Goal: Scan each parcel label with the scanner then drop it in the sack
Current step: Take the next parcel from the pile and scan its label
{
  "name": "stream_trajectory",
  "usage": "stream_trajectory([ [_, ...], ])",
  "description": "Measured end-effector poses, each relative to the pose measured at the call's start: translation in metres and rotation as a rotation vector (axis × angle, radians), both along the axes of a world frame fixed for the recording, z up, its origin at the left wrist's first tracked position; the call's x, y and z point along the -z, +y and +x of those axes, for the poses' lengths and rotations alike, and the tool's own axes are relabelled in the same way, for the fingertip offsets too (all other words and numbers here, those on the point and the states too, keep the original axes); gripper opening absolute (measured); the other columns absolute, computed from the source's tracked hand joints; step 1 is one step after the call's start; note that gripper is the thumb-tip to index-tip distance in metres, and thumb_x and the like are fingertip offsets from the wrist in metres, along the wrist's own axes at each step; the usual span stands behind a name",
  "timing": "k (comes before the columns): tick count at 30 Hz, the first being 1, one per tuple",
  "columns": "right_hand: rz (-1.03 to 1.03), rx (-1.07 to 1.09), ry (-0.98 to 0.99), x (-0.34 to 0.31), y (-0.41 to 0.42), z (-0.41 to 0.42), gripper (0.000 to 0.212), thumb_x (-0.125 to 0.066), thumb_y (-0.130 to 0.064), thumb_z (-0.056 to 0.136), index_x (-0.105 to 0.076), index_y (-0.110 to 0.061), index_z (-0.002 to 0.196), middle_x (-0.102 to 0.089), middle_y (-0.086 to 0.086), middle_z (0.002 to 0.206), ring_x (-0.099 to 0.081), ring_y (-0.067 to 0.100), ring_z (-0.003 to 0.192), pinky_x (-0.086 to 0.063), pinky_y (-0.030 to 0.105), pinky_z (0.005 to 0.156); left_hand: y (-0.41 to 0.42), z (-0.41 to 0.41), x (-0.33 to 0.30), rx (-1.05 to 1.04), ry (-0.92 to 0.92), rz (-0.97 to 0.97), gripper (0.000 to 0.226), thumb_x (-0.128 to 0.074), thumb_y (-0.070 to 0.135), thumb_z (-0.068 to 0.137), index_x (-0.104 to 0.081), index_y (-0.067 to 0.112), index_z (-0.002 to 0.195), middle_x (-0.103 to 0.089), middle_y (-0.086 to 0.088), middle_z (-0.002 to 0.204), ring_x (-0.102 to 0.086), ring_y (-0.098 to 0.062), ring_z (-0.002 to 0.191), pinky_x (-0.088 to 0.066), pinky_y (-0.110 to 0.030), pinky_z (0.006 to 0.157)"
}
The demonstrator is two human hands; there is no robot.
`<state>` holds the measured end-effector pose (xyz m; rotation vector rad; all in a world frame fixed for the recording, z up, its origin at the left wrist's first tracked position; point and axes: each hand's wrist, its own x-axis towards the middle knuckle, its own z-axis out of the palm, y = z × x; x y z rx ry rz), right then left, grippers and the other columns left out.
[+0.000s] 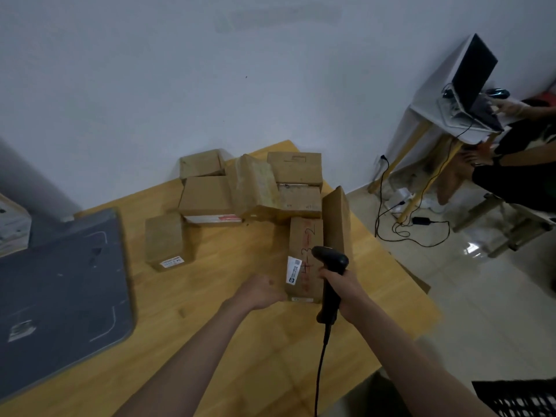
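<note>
A long cardboard parcel [304, 236] with red handwriting and a white label [293, 269] lies on the wooden table [228, 341]. My left hand [261, 291] grips its near left corner. My right hand [346, 288] holds a black corded scanner [331, 266] by the handle, its head just above the parcel, right of the label. Several more cardboard parcels [207, 195] are piled behind, and one parcel [165, 240] stands alone to the left. No sack is in view.
A dark grey flat panel [60, 293] covers the table's left side. A tall parcel [337, 219] stands on edge right of the held one. On the right, a person sits at a small white table with a laptop [472, 76]; cables [400, 224] trail on the tiled floor.
</note>
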<state>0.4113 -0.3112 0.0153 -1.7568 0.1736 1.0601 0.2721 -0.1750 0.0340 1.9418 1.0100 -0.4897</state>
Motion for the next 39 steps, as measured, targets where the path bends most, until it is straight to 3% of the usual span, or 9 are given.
stream_trajectory([
  [2, -0.012, -0.019, 0.020, 0.003, 0.008, 0.005, 0.020, -0.070, -0.016, 0.092, -0.064, -0.011, 0.110, -0.065, 0.014, 0.101, -0.063, 0.031, 0.094, -0.056, 0.045, 0.087, -0.002, 0.009, 0.007, 0.025, 0.014, -0.002, 0.015, -0.064, 0.031, 0.094, -0.063, 0.017, 0.098, -0.052, 0.011, 0.098, -0.051, -0.006, 0.088, -0.035, -0.020, 0.074],
  [3, -0.020, -0.033, 0.032, 0.004, 0.011, 0.007, 0.015, -0.068, -0.014, 0.094, -0.064, -0.011, 0.108, -0.063, 0.013, 0.097, -0.061, 0.029, 0.090, -0.053, 0.042, 0.083, -0.002, 0.015, 0.015, 0.041, 0.018, -0.003, 0.027, -0.062, 0.029, 0.095, -0.064, 0.011, 0.114, -0.057, 0.004, 0.110, -0.055, -0.012, 0.100, -0.035, -0.019, 0.074],
  [8, -0.052, -0.078, 0.054, 0.016, 0.025, 0.012, 0.006, -0.065, -0.007, 0.096, -0.065, -0.011, 0.091, -0.062, 0.007, 0.085, -0.057, 0.020, 0.077, -0.044, 0.031, 0.065, -0.006, 0.031, 0.036, 0.044, 0.055, -0.036, 0.050, -0.058, 0.019, 0.096, -0.046, 0.011, 0.144, -0.050, -0.012, 0.146, -0.048, -0.026, 0.132, -0.043, -0.025, 0.094],
  [14, -0.051, -0.101, 0.055, 0.026, 0.030, 0.013, 0.005, -0.063, -0.012, 0.098, -0.066, -0.012, 0.102, -0.066, 0.005, 0.092, -0.061, 0.019, 0.083, -0.046, 0.029, 0.062, -0.006, 0.036, 0.057, -0.143, -0.026, -0.162, 0.036, -0.065, 0.033, 0.091, -0.061, 0.027, 0.127, -0.063, 0.003, 0.127, -0.057, -0.016, 0.115, -0.048, -0.026, 0.094],
  [18, -0.050, -0.142, 0.055, 0.021, 0.027, 0.004, 0.007, -0.064, -0.009, 0.096, -0.066, -0.012, 0.102, -0.065, 0.005, 0.090, -0.060, 0.018, 0.080, -0.045, 0.027, 0.059, -0.005, 0.024, 0.063, -0.292, -0.092, -0.156, 0.033, -0.067, 0.034, 0.091, -0.053, 0.017, 0.116, -0.058, 0.006, 0.111, -0.055, -0.012, 0.101, -0.043, -0.019, 0.068],
  [23, -0.002, -0.165, 0.092, 0.013, 0.019, -0.019, 0.014, -0.065, -0.009, 0.095, -0.069, -0.005, 0.108, -0.062, 0.007, 0.088, -0.058, 0.020, 0.080, -0.046, 0.028, 0.066, 0.002, -0.011, 0.060, -0.413, -0.124, -0.162, 0.015, -0.060, 0.025, 0.096, -0.047, 0.019, 0.099, -0.062, -0.004, 0.106, -0.058, -0.011, 0.085, -0.039, -0.015, 0.054],
  [28, 0.061, -0.215, 0.088, -0.001, 0.013, -0.056, 0.017, -0.067, -0.012, 0.094, -0.069, -0.008, 0.111, -0.064, 0.011, 0.096, -0.059, 0.023, 0.086, -0.047, 0.034, 0.076, 0.008, -0.057, 0.041, -0.423, -0.162, -0.146, 0.017, -0.063, 0.020, 0.094, -0.047, 0.017, 0.090, -0.060, -0.002, 0.092, -0.053, -0.011, 0.076, -0.041, -0.023, 0.060],
  [32, 0.142, -0.229, 0.075, -0.014, 0.006, -0.092, 0.020, -0.070, -0.010, 0.092, -0.069, -0.011, 0.112, -0.067, 0.024, 0.115, -0.065, 0.032, 0.102, -0.052, 0.041, 0.093, 0.010, -0.103, 0.017, -0.476, -0.279, -0.114, 0.019, -0.073, 0.018, 0.084, -0.055, 0.016, 0.091, -0.065, 0.000, 0.102, -0.061, -0.012, 0.091, -0.049, -0.026, 0.071],
  [39, 0.376, -0.294, 0.063, -0.051, -0.009, -0.167, 0.033, -0.066, -0.007, 0.095, -0.063, -0.018, 0.127, -0.069, 0.003, 0.124, -0.063, 0.023, 0.118, -0.048, 0.039, 0.105, -0.003, -0.191, -0.036, -0.626, -0.412, 0.001, 0.048, -0.089, 0.024, 0.068, -0.066, 0.020, 0.109, -0.065, 0.009, 0.108, -0.062, -0.010, 0.101, -0.048, -0.021, 0.073],
])
